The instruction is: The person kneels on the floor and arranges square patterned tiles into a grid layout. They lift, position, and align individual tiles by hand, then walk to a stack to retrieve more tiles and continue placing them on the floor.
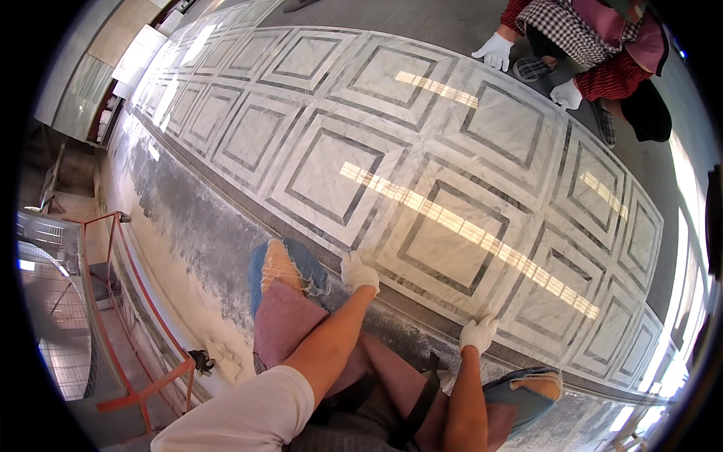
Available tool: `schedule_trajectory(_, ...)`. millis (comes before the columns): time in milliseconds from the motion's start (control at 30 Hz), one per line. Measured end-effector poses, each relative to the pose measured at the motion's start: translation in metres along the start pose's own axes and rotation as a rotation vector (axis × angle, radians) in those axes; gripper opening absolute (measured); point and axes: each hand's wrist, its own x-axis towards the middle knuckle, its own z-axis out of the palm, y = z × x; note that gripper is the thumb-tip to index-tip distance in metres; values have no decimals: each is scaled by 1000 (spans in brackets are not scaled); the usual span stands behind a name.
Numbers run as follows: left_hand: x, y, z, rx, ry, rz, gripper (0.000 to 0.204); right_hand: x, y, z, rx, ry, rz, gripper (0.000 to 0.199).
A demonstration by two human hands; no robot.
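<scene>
In white knit gloves, my left hand point(359, 273) and my right hand point(479, 333) are at the near edge of a polished marble panel point(444, 260), close to its two near corners. The panel is white with grey veins and a dark inlaid square frame. Fingers of both hands are curled onto the edge; their tips are partly hidden. Across the floor, a crouching co-worker's white-gloved hands point(493, 51) are at the far edge of the marble pattern. My knees are spread, with a mauve apron point(290, 316) draped over them.
Matching marble panels point(331, 177) run left and right in two rows. A dusty grey strip point(203, 226) borders their near side. At left stand a red metal railing point(135, 264) and leaning stone slabs point(90, 64). Grey floor point(422, 22) lies beyond the panels.
</scene>
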Motion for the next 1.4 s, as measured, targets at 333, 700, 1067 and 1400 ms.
schedule_trajectory(333, -2, -5, 2, -66, -68, 83, 58, 6, -6, 6, -29, 0, 74, 57)
schedule_trajectory(700, -7, -2, 0, 35, -94, 121, 55, 4, -8, 6, -66, 0, 91, 62)
schedule_trajectory(1067, -8, 3, -7, 70, -162, 86, 53, 3, -9, 8, -76, 51, 84, 62)
schedule_trajectory(1400, -7, 5, -5, 147, -177, 71, 52, 4, -9, 8, -68, 42, 89, 63)
